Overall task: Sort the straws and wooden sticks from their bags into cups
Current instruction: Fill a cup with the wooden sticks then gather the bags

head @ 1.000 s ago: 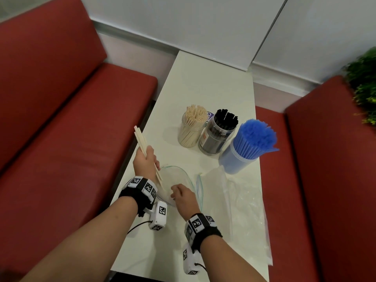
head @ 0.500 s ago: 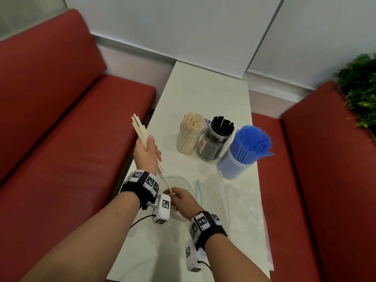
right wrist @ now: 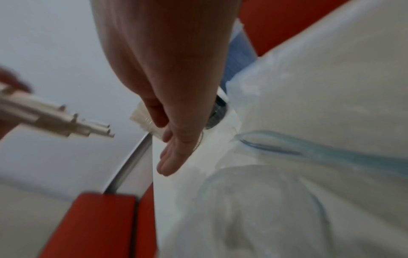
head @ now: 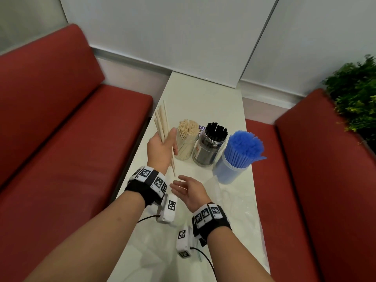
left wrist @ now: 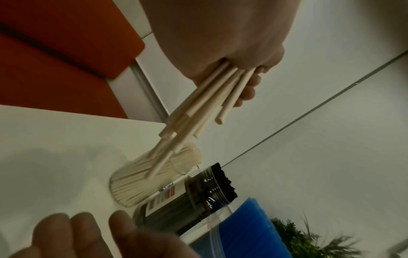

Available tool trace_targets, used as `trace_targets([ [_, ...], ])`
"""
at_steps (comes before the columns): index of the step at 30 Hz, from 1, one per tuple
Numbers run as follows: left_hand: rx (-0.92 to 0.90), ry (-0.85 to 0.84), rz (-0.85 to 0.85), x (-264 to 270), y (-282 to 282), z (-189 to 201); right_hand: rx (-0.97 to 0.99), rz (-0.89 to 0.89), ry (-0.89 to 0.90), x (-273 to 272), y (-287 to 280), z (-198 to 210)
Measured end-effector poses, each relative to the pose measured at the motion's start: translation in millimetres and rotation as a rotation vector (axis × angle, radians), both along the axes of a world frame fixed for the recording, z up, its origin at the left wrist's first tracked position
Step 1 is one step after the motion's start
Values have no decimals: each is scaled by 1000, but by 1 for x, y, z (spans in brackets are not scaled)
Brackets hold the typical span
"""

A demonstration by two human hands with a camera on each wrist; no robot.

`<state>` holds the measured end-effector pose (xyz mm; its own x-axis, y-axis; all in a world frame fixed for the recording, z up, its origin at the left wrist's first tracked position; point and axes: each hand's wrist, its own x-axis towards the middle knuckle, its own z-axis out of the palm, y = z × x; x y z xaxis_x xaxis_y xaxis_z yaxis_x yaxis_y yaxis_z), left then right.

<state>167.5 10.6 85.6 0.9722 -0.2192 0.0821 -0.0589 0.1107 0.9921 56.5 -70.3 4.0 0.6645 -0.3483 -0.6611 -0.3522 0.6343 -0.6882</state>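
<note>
a narrow white counter (head: 203, 94) runs between two red benches (head: 61, 139) toward a pale wall. three cups stand in a row on it: the cup of pale sticks (head: 186, 143), a clear jar of black straws (head: 210, 146) touching it, and a cup of blue straws (head: 237, 157) beside that. empty clear bags (head: 240, 202) lie crumpled at the near end.

the left hand (head: 161, 148) holds a small bundle of wooden sticks (head: 161, 123) in a curled grip, thumb across them, raised just beside the pale cup. the right hand (head: 188, 190) hovers below with fingers spread and relaxed, holding nothing.

the risk sits in the bundle itself — in the left wrist view the stick ends (left wrist: 187, 122) are staggered and fanned, not squared off. lowered like that, the longer ones likely hit the packed tops in the pale cup, which looks nearly full, and the rest skid off onto the counter or the bench. a hard push may tip that light cup into the jar — or loosen the grip and scatter the lot.
</note>
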Motion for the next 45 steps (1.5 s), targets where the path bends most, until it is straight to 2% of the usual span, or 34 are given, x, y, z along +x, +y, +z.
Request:
trace_targets([
  [2,-20,-29,-39,-5,-5,9,207,-96,-12,3,-5,9],
  [5,-12,-25,-128,-18,-14,14,352,-133,-139,15,-6,29],
  [7,-17,15,-223,-25,-18,14,345,-84,-243,21,-7,47],
  [11,153,69,-423,-22,-11,18,337,65,-309,18,-14,69],
  [14,95,181,-616,-15,-3,26,105,164,-256,14,-25,84],
  [17,10,386,-866,-16,2,33,-65,237,-392,14,-37,113],
  [19,1,416,-990,-22,2,36,-142,318,-448,16,-42,136],
  [21,-18,431,-1035,-27,1,38,-188,373,-477,17,-42,152],
  [24,-94,522,-1086,-29,2,33,-259,337,-508,19,-44,169],
  [26,-120,623,-1044,-29,5,25,-291,258,-567,22,-45,181],
  [28,-195,748,-929,-29,4,16,-348,197,-644,25,-42,191],
  [32,-585,993,-719,-29,-12,8,-618,169,-662,33,-27,194],
  [34,-718,1023,-707,-29,-17,12,-690,210,-638,35,-22,189],
  [36,-754,1021,-711,-29,-19,17,-696,231,-633,36,-21,186],
  [41,-713,1080,-523,-23,-21,8,-640,161,-628,40,-27,178],
  [45,-657,1151,-459,-20,-23,0,-618,184,-609,44,-32,167],
])
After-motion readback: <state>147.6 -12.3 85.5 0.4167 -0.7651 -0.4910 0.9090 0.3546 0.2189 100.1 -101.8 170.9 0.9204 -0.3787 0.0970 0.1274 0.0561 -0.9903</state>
